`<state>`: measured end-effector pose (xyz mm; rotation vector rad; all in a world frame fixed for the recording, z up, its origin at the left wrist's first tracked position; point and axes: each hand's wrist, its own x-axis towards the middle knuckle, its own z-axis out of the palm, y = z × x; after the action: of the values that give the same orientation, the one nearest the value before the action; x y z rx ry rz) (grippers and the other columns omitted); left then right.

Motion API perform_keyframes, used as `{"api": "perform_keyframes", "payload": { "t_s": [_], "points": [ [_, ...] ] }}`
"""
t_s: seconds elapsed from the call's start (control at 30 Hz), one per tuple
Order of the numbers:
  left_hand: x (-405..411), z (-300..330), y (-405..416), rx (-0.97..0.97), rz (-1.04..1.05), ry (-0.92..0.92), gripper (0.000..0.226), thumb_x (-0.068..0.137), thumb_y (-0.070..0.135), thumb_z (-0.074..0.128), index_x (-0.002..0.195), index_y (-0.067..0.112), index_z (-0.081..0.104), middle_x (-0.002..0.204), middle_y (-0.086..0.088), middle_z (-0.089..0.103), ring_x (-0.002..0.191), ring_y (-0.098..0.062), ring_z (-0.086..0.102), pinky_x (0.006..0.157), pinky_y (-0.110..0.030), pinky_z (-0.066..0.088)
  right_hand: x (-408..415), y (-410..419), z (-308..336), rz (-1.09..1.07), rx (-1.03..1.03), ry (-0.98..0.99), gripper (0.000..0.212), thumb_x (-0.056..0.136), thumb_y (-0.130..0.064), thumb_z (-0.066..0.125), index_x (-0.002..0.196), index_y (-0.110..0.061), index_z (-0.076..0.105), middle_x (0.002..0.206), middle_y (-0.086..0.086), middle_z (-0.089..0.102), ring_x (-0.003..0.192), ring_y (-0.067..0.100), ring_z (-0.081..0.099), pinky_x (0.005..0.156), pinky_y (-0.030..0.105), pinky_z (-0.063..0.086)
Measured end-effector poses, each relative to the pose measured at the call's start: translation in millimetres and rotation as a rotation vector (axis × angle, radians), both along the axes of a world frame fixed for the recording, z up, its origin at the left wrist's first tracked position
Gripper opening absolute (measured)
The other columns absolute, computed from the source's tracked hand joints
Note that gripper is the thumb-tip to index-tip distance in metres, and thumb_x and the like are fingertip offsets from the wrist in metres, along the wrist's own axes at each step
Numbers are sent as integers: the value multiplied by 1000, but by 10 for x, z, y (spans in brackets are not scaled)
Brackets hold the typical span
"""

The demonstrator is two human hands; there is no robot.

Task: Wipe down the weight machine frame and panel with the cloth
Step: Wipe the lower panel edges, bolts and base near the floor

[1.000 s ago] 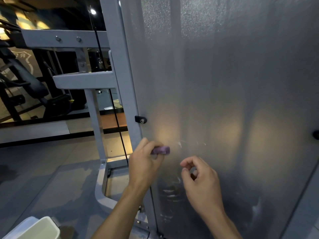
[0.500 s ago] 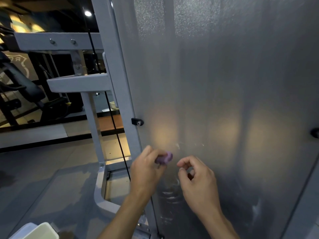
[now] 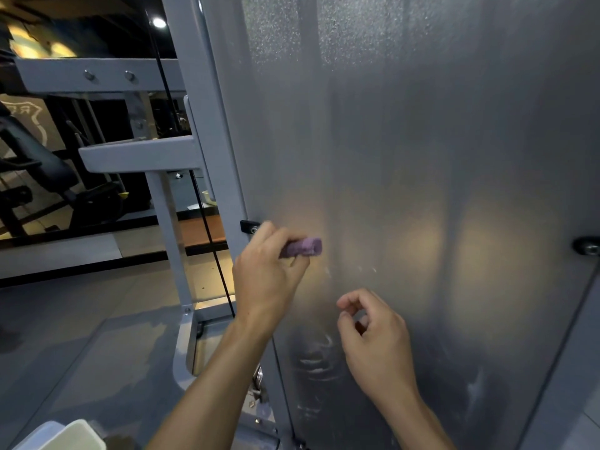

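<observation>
**Purple cloth at the frosted panel, two hands in front of it**

A large frosted grey panel (image 3: 422, 157) fills the right two thirds of the frame, with two warm yellowish glows in its lower middle and pale smears near the bottom centre. Left of it runs the grey weight machine frame (image 3: 201, 92): one tall upright along the panel's edge, one crossbar in the upper left carrying two bolts, one shorter arm below that, and one thinner post going down to the floor. A black cable (image 3: 207, 222) hangs just left of the upright. The grey floor (image 3: 81, 336) takes up the lower left, and dark gym equipment (image 3: 39, 170) stands in the dim room beyond, at middle left. One round ceiling light (image 3: 159, 22) shows at the top.

Two black clips hold the panel: one clip (image 3: 248, 226) at its left edge, just above the left hand, and another clip (image 3: 587, 246) at the right edge of the frame.

The left hand (image 3: 266, 277), centre frame, has its fingers curled round a rolled purple cloth (image 3: 303, 246), whose end pokes out to the right against the panel.

The right hand (image 3: 376, 339), lower and to the right, holds nothing; its fingers are loosely curled with thumb and forefinger tips close together, just in front of the panel. Whether they touch it I cannot tell.

One white container (image 3: 65, 436) sits at the bottom left corner.
</observation>
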<state>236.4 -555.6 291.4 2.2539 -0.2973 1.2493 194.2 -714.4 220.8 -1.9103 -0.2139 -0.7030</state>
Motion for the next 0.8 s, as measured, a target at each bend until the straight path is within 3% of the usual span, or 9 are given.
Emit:
{"api": "perform_keyframes", "payload": {
  "t_s": [0.1, 0.2, 0.53, 0.67, 0.8],
  "points": [
    [19, 120, -23, -21, -12, -29, 14, 81, 19, 80, 92, 25, 73, 85, 8, 58, 73, -10, 57, 61, -39, 50, 6, -34, -7, 2, 10, 11, 24, 80, 0, 69, 80, -24, 66, 72, -25, 58, 63, 9, 55, 57, 13, 38],
    [-8, -113, -37, -17, -72, -18, 12, 86, 31, 77, 95, 27, 72, 86, 9, 58, 73, -8, 57, 59, -39, 52, 9, -60, -2, 0, 19, 18, 25, 81, -1, 69, 80, -26, 65, 71, -24, 58, 63, 10, 56, 57, 14, 38],
    [-70, -1030, -32, 141, -77, 223, 19, 81, 47, 68, 83, 29, 70, 80, 14, 56, 65, -4, 56, 54, -28, 53, -11, -80, 6, -15, 2, 22, 25, 81, -5, 69, 78, -30, 62, 85, -21, 63, 71, 8, 58, 63, 19, 43],
    [-38, -893, 10, 164, -101, 286, 16, 78, 42, 79, 84, 30, 71, 81, 13, 57, 69, -4, 57, 58, -29, 53, -11, -81, 15, -18, 7, 32, 25, 82, -6, 69, 78, -30, 63, 87, -21, 63, 72, 9, 58, 61, 15, 41],
    [-35, -427, -49, 80, -152, 162, 15, 82, 41, 80, 84, 29, 72, 80, 13, 59, 70, -5, 57, 58, -28, 50, -14, -76, 19, -13, 23, 25, 24, 81, -3, 69, 79, -27, 64, 81, -19, 63, 68, 11, 57, 59, 15, 41]
  ]
}}
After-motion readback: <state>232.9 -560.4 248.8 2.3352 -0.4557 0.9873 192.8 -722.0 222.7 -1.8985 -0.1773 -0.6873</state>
